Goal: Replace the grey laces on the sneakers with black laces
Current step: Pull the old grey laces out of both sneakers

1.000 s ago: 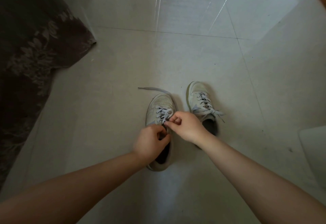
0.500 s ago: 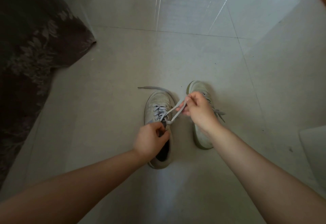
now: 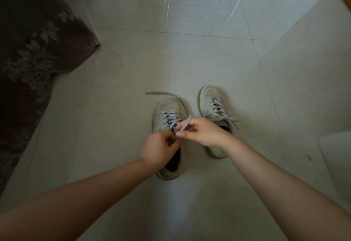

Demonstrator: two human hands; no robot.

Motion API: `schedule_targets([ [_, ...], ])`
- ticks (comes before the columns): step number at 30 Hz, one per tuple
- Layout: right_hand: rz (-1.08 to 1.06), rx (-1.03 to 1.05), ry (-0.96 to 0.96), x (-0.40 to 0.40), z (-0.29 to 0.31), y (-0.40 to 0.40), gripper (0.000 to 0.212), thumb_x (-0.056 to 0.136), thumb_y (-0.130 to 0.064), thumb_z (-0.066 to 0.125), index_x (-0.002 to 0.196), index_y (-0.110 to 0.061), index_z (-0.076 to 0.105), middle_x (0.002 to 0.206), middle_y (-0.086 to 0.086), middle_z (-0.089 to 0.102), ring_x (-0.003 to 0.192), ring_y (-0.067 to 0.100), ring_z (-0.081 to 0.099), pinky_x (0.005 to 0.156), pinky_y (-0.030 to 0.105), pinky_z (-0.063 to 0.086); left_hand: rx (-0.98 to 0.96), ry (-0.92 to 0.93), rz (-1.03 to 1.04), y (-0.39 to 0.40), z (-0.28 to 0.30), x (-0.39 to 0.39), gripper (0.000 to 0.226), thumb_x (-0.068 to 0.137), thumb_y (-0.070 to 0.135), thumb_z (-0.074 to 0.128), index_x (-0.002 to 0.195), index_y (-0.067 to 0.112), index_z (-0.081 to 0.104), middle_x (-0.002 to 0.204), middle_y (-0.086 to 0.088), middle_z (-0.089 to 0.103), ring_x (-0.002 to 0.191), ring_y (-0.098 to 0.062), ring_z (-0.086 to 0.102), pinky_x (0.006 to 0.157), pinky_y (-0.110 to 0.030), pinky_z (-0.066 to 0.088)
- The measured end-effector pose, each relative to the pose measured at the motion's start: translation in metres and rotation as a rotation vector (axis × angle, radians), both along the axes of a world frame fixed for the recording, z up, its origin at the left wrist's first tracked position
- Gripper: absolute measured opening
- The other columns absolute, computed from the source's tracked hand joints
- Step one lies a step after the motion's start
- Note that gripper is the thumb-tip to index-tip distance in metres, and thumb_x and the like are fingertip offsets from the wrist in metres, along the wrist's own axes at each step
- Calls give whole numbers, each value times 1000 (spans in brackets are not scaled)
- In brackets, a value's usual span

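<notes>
grey lace (image 3: 185,124) half undone on left sneaker (image 3: 167,111), floor centre. right hand (image 3: 205,133) pinches a lace loop. left hand (image 3: 158,148) curls on the lace at the tongue. right sneaker (image 3: 212,105) beside it, tied. dark rug (image 3: 34,50) far left on tile floor (image 3: 190,60).

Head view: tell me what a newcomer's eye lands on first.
Two hands meet over the left sneaker at centre: the right hand pinches a loop of its grey lace, while the left hand grips near the tongue. Beside it, the right sneaker sits tied, and a dark patterned rug fills the left edge.
</notes>
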State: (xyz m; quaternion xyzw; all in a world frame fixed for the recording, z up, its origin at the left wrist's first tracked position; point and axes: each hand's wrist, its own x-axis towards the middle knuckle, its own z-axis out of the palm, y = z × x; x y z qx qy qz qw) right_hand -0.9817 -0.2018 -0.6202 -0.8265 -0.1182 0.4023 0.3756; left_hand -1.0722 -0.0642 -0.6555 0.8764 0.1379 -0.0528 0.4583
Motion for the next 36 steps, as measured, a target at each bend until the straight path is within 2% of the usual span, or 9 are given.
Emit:
schedule_targets([
  [5,-132,4,-238,1,-2,4,11,90,-16,63,93,-15,73,68,-6,65,62,-1,59,66,13,44,24,18,17,-1,0,0,39,82,22,67,53,26,41,46,6,39,44,-6,39,46,-15,30],
  [11,-809,250,-236,29,15,-11,17,89,-13,64,100,-2,71,67,1,64,60,7,58,62,22,50,22,50,16,1,-1,-1,39,80,21,68,54,22,40,44,5,37,41,-8,37,46,-17,30],
  [15,-467,96,31,8,7,-3,35,81,-34,72,110,-16,64,89,-2,70,77,10,65,65,20,49,15,42,-13,1,-2,-2,38,81,22,69,55,23,41,46,5,39,42,-7,37,47,-16,31],
  [18,-295,-35,22,-9,-13,5,32,78,-36,75,104,-18,67,99,1,70,91,15,66,70,22,47,20,27,-21,2,-2,-3,35,81,23,69,56,25,44,46,6,39,44,-4,44,47,-14,32],
  [21,-282,-91,-79,-15,-19,12,27,81,-28,73,101,-11,69,92,1,69,84,13,64,67,20,43,31,26,-28,3,-3,-3,31,81,25,70,59,25,48,46,6,39,49,-1,47,48,-14,33],
  [26,-473,63,-243,-8,-9,14,12,86,-11,67,75,-16,65,74,2,66,65,13,60,70,28,47,30,48,-22,5,-2,-2,38,82,27,69,54,27,43,46,7,41,43,-4,40,47,-14,32],
  [31,-810,256,-266,12,4,-1,18,92,-7,57,77,-16,58,67,1,61,59,10,54,60,24,45,12,76,-36,6,-1,-2,32,83,30,69,58,25,48,48,6,42,43,-5,40,47,-14,33],
  [34,-563,150,-150,14,15,-6,15,91,-6,58,78,-14,62,67,0,62,60,9,57,54,19,46,-37,39,-2,7,1,-6,29,82,33,71,61,23,53,48,7,41,44,-5,41,46,-14,31],
  [36,-237,-105,-89,11,20,-7,15,88,-9,63,74,-12,66,61,-6,64,59,6,58,56,20,46,-59,-17,93,8,0,-7,26,81,31,71,68,19,53,51,7,41,46,-6,42,47,-16,30],
])
